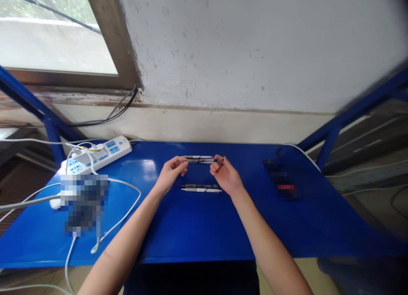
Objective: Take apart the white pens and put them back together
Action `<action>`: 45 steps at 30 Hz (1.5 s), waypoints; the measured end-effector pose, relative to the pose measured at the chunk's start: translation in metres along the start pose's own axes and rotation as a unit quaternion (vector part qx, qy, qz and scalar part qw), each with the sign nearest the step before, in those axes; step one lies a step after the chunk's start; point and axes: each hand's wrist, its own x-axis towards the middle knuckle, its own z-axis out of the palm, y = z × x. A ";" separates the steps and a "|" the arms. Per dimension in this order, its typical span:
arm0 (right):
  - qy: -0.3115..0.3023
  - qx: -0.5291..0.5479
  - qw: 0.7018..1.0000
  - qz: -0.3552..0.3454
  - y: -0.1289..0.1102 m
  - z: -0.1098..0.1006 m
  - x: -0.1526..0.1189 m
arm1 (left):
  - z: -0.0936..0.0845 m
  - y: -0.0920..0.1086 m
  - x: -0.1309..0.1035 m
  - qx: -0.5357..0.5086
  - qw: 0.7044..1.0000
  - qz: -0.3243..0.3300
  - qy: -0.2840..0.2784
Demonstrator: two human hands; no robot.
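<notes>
Between my two hands a dark pen [200,161] lies crosswise. My left hand [174,171] pinches its left end, and my right hand [225,174] has its fingers closed on the right end. Just behind it a white pen [198,157] lies on the blue table, partly hidden by the fingers. Nearer to me, a black pen [200,186] and a white pen with dark marks [201,190] lie side by side, touching or nearly so.
A white power strip [126,147] with plugs and white cables stands at the left of the blue table [197,231]. A blurred dark object [84,210] lies nearer, another [282,180] at the right. Blue frame bars flank the table; a wall [236,52] rises behind.
</notes>
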 end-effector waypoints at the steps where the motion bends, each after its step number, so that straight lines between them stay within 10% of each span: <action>1: 0.002 0.004 1.000 -0.008 0.000 0.000 0.000 | 0.000 0.000 0.000 0.000 1.000 0.001 -0.004; 14: 0.018 -0.010 0.999 -0.034 0.000 0.000 0.000 | 0.002 0.004 -0.003 0.080 0.995 -0.002 -0.054; 20: -0.017 -0.130 0.991 0.000 0.008 0.001 -0.002 | 0.001 0.000 -0.005 0.253 0.958 0.100 -0.090; 25: 0.035 -0.316 0.947 -0.053 0.010 -0.004 0.001 | -0.001 -0.006 -0.005 0.393 0.891 0.180 -0.135; 34: 0.110 -0.506 0.833 -0.195 0.019 -0.019 0.006 | -0.001 -0.007 -0.006 0.433 0.857 0.186 -0.211; 45: 0.048 -0.585 0.775 -0.232 0.027 -0.018 0.008 | -0.002 -0.007 -0.005 0.479 0.839 0.218 -0.139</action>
